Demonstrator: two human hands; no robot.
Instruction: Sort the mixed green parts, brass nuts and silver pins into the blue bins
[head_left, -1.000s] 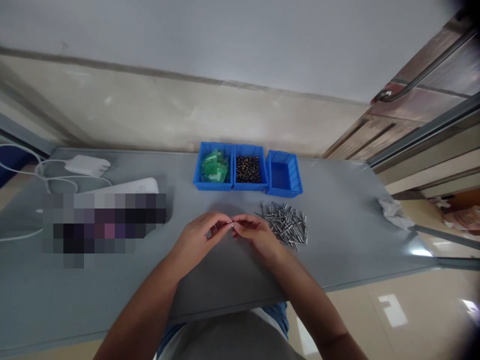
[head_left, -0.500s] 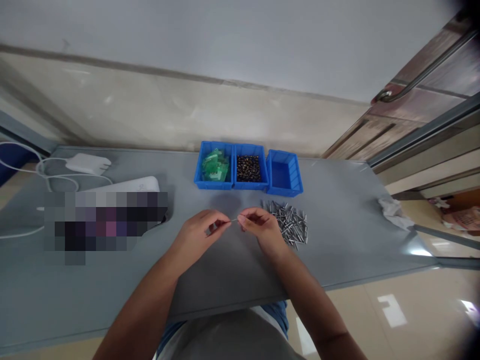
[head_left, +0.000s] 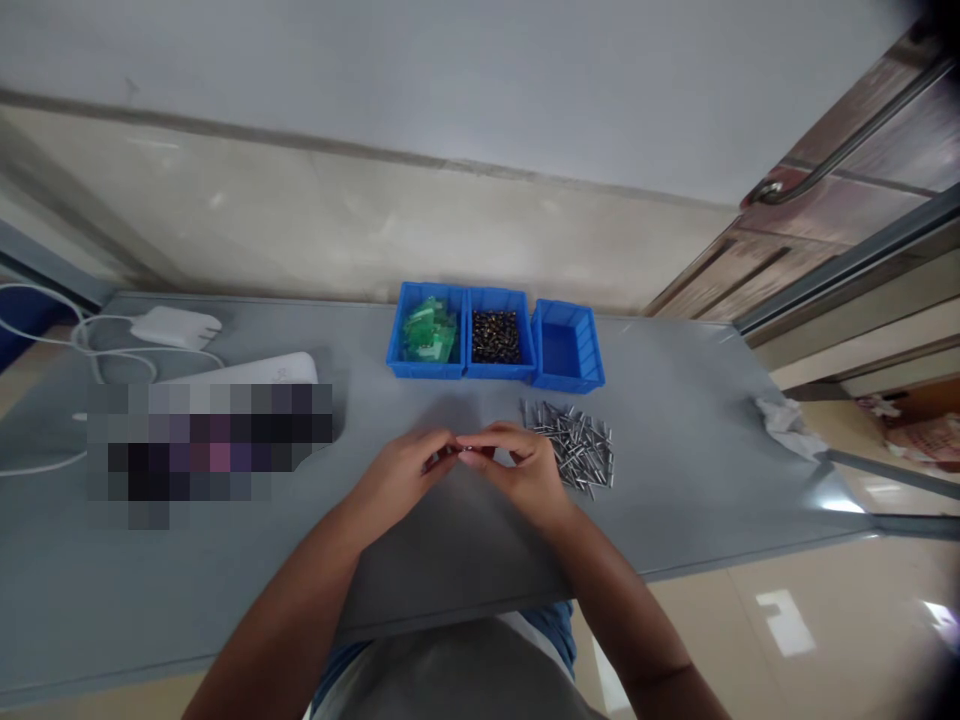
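My left hand (head_left: 401,475) and my right hand (head_left: 521,468) meet fingertip to fingertip over the grey table (head_left: 675,480), both pinched on a small thin metal pin (head_left: 463,449) between them. A loose pile of metal pins (head_left: 576,445) lies just right of my right hand. Behind the hands stand three blue bins in a row: one with green parts (head_left: 427,335), one with small dark parts (head_left: 495,338), and one with nothing showing inside (head_left: 566,345).
A white charger (head_left: 176,327) with its cable lies at the back left, beside a white device (head_left: 255,370) and a blurred-out patch. A crumpled white cloth (head_left: 784,422) sits near the table's right edge. A wall runs behind the table.
My hands drew slightly apart half a second ago, showing the pin between them, then closed together again. Nothing else on the table moved.
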